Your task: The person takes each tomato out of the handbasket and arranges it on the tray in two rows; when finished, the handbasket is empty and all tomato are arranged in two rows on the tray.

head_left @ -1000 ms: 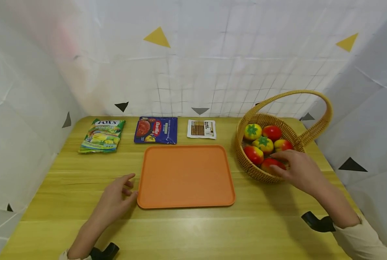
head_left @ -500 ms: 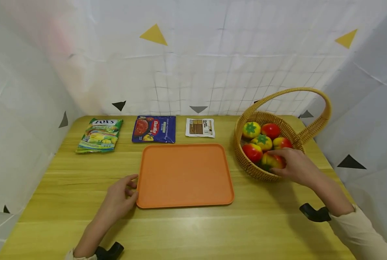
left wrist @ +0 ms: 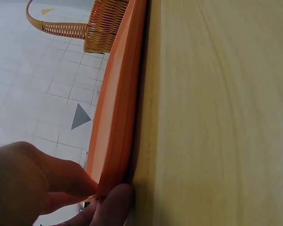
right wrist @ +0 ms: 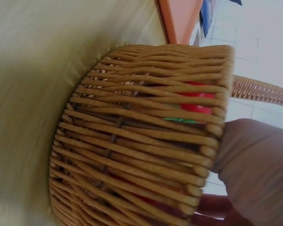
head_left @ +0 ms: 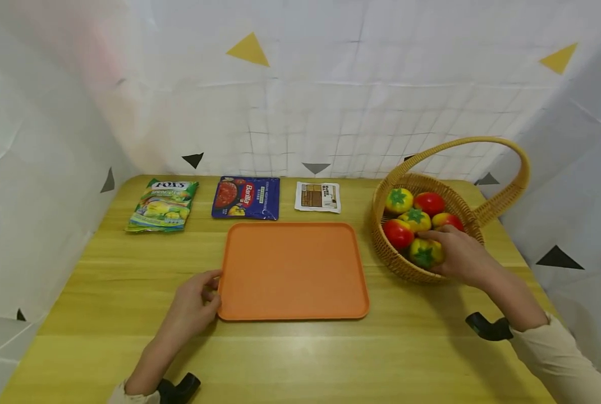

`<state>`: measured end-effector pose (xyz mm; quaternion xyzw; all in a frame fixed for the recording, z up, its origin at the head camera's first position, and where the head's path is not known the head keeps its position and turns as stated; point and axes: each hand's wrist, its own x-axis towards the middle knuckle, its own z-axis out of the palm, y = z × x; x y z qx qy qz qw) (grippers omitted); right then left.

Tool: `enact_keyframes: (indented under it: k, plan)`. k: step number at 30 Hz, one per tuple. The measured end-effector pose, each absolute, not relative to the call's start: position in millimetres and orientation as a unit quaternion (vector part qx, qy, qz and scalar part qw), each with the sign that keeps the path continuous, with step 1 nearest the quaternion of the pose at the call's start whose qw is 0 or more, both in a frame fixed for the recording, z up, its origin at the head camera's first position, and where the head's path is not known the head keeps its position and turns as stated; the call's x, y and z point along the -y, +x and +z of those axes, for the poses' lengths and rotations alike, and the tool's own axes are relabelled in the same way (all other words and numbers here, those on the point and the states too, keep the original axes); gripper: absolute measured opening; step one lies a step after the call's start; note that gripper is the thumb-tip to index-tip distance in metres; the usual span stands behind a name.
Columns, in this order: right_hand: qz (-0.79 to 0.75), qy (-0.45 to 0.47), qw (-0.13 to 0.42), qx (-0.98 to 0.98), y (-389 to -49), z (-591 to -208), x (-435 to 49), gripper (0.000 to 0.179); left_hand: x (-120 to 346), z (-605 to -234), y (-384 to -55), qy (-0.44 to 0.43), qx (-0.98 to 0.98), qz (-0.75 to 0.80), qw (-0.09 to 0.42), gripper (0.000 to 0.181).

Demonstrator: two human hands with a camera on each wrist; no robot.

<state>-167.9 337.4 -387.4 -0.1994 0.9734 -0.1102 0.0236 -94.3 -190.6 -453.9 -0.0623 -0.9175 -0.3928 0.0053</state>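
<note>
A wicker basket (head_left: 398, 266) on the right holds several red-and-yellow tomatoes with green leafy tops. My right hand (head_left: 466, 259) reaches over its near rim and grips the nearest tomato (head_left: 425, 253), whose green top faces forward. In the right wrist view the basket wall (right wrist: 132, 134) hides most of that tomato and the fingertips of my hand (right wrist: 259, 165). On the left, my left hand (head_left: 191, 303) is at the near left edge of the orange tray (head_left: 292, 269). The left wrist view shows thumb and fingers pinching the tray rim (left wrist: 115, 117).
Along the back of the wooden table (head_left: 300, 359) lie a green candy bag (head_left: 163, 206), a blue sauce pouch (head_left: 246, 198) and a small white packet (head_left: 317, 197). The basket's tall handle (head_left: 522, 179) arches above it. White patterned sheets (head_left: 310, 101) enclose the table.
The right fingers have closed on the nearest tomato and turned it so its green top shows. My left hand has come from beside the tray to its edge.
</note>
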Motion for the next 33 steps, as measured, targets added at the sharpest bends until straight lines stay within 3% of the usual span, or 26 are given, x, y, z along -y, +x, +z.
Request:
enact_keyframes:
  k: [19,33]
  plan:
    - [-0.139,-0.186,0.008,-0.973,-164,-386,-342,0.066,187,-451,-108,-0.014,0.914,-0.405,-0.004,0.049]
    - [-0.172,-0.145,-0.069,-0.972,-151,-386,-346,0.067,191,-453,-109,-0.022,0.916,-0.401,-0.020,0.053]
